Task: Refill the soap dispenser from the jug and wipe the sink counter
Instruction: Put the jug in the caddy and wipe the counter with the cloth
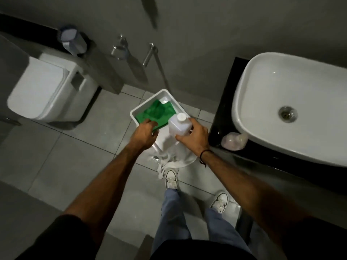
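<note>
Step in hand: fetching supplies, I judge; no refill or wipe begun. My right hand [193,133] is clamped round the white jug [180,124], cap on, upright over the white tub [150,102] on the floor. My left hand [144,133] is closed on the green cloth [159,112] lying in the tub. Both arms reach forward and down, wrists bent. Sink [281,91] and black counter [225,109] lie to the right. Soap dispenser: not identified. Next: lift both up to the counter, keep jug level, uncap
</note>
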